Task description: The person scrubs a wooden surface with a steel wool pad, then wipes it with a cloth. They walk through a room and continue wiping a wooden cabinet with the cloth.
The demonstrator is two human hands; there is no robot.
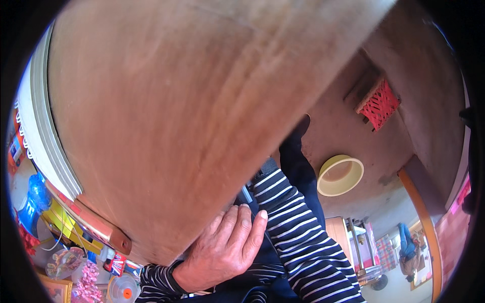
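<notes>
A large brown wooden panel (163, 113) fills most of the view, very near and blurred towards its slanting right edge. My left hand (227, 246) is at the lower end of that edge, back up, fingers slightly bent. Whether it grips anything beneath cannot be seen. My right arm, in a black-and-white striped sleeve (303, 227), reaches up behind the panel, which hides the right hand. Between the left fingertips and the right cuff shows a narrow pale blue-grey strip (247, 194) of something mostly covered. My dark trouser leg (297, 159) extends beyond the sleeve.
On the floor stand a pale yellow basin (340, 176) and a low stool with a red woven seat (380, 106). At left are a white ridged edge (49, 125), a blue vase (34, 200), and pink artificial flowers (89, 282). A person (409, 250) in blue trousers appears far right.
</notes>
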